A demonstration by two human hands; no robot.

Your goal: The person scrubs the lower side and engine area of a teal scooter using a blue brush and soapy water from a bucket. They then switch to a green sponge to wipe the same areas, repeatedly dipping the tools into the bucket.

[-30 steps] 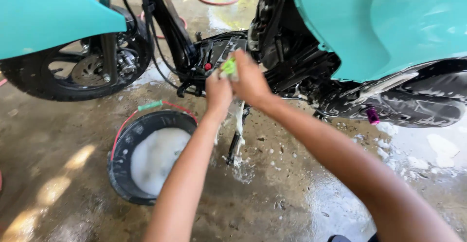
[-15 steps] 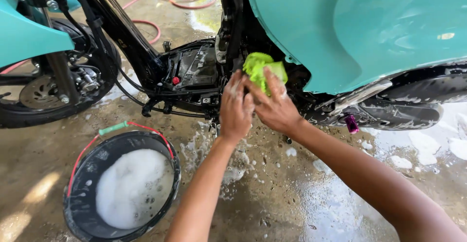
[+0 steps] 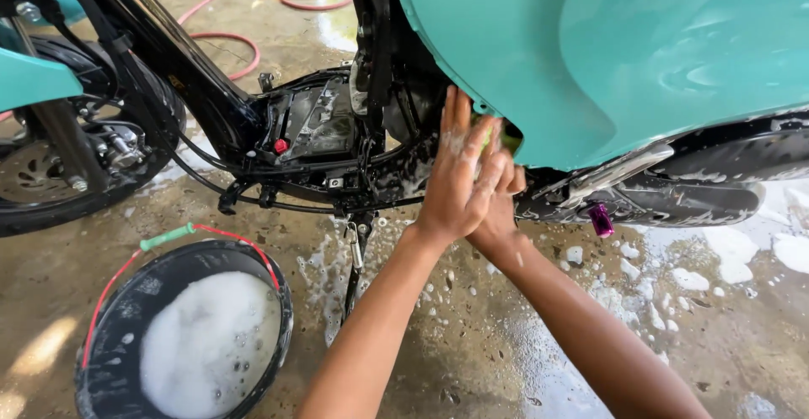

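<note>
**Scrubbing the recess under the teal side panel**

The green cloth [image 3: 491, 135] sits wedged at the lower edge of the teal body panel [image 3: 607, 56], where the panel meets the black engine area [image 3: 337, 132]; only a sliver of it shows. The left hand [image 3: 459, 174] lies flat and open against that spot, fingers spread, soapy, pressing the cloth. The right hand [image 3: 503, 204] is tucked behind it; its grip cannot be told.

The step in hand appears to be soaping the underside seam. The next move likely calls for firm pressure along the panel edge, clear of the kickstand [image 3: 354, 259].

A black bucket [image 3: 181, 335] of suds with a red handle stands on the wet concrete floor [image 3: 506, 343] to the left, near the front wheel [image 3: 59, 166].
</note>
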